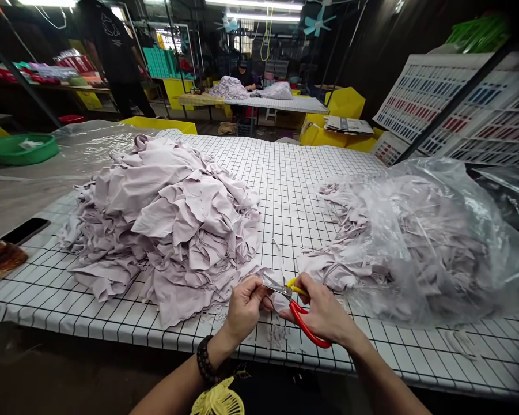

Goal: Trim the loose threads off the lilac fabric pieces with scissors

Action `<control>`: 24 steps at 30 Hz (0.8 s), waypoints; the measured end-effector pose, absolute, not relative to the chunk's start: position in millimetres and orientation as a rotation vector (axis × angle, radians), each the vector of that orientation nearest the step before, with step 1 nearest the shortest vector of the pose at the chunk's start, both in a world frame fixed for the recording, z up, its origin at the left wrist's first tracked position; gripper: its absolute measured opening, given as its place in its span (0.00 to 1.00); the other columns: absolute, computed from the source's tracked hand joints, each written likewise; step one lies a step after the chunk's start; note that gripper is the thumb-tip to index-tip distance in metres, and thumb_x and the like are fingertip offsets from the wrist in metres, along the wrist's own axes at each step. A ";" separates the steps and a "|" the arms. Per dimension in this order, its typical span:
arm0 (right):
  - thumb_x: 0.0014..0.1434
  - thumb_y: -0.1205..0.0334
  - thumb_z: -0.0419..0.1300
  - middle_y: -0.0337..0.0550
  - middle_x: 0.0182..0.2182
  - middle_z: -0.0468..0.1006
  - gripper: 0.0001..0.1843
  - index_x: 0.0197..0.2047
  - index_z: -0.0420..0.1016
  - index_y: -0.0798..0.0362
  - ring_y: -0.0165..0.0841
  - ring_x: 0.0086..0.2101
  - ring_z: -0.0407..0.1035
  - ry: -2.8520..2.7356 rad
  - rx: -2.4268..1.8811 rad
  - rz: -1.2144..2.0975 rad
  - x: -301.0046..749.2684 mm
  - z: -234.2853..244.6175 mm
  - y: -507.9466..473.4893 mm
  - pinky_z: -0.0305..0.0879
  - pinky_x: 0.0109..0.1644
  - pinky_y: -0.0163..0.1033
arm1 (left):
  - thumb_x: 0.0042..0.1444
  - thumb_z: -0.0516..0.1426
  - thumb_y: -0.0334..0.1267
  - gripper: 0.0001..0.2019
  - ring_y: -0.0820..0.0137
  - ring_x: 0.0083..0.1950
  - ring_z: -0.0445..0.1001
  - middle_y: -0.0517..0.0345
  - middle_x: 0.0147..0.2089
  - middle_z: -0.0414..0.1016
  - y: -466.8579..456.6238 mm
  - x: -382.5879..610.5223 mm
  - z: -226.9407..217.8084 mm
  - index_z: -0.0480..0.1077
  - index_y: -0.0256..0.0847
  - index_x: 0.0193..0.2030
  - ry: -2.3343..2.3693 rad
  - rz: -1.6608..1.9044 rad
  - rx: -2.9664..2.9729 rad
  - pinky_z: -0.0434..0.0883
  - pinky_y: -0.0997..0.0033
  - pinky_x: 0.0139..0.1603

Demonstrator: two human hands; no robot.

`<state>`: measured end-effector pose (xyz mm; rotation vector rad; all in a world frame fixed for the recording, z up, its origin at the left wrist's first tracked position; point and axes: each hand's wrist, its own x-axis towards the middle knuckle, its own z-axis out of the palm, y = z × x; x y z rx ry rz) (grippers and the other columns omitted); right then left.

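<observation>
My right hand [324,308] grips a pair of scissors [309,325] with one red and one yellow handle. Their blades, a little apart, point left toward my other hand. Between thumb and fingers, my left hand [245,305] pinches a pale pink-grey piece of fabric [279,301] right at the blades. Some of that piece is hidden behind my fingers. A big heap of the same fabric [177,213] lies to the left and beyond my hands. More pieces [328,268] spill out of a clear plastic bag [432,230] on the right. Small scraps [280,340] lie below my hands.
The table [280,190] has a white cover with a black grid. A phone [26,230] and a green basin [21,150] are at the left. White racks [449,104] stand at the right. One person [116,57] stands behind; another [243,72] sits at a far table.
</observation>
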<state>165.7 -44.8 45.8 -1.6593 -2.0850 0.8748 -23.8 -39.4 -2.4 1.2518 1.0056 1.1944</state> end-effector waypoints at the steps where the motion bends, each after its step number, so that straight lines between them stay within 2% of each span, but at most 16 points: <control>1: 0.47 0.54 0.63 0.32 0.26 0.65 0.19 0.34 0.55 0.48 0.30 0.26 0.61 -2.100 -1.667 0.854 163.4 45.1 -44.7 0.57 0.29 0.35 | 0.60 0.54 0.39 0.11 0.75 0.22 0.70 0.59 0.26 0.68 -39.3 -24.0 -3.0 0.70 0.36 0.30 0.998 1.194 1.258 0.69 0.76 0.25; 11: 0.48 0.51 0.62 0.33 0.24 0.66 0.18 0.32 0.55 0.48 0.30 0.24 0.60 -2.164 -1.705 0.668 158.0 42.5 -44.8 0.53 0.27 0.34 | 0.58 0.53 0.36 0.09 0.76 0.20 0.67 0.62 0.23 0.64 -40.1 -26.3 -6.3 0.69 0.37 0.28 0.993 1.156 1.264 0.66 0.78 0.20; 18: 0.48 0.51 0.61 0.31 0.18 0.63 0.18 0.29 0.54 0.48 0.30 0.20 0.58 -2.212 -1.761 0.560 160.4 40.2 -45.6 0.46 0.25 0.34 | 0.59 0.55 0.40 0.12 0.77 0.19 0.66 0.60 0.24 0.65 -40.8 -28.3 1.6 0.69 0.37 0.27 1.012 1.100 1.274 0.65 0.78 0.20; 24: 0.50 0.48 0.60 0.31 0.17 0.63 0.19 0.28 0.53 0.48 0.30 0.19 0.58 -2.234 -1.759 0.554 162.5 37.3 -46.8 0.46 0.25 0.35 | 0.58 0.55 0.43 0.13 0.78 0.19 0.65 0.60 0.23 0.66 -40.8 -28.3 0.8 0.70 0.36 0.28 0.990 1.053 1.250 0.64 0.80 0.19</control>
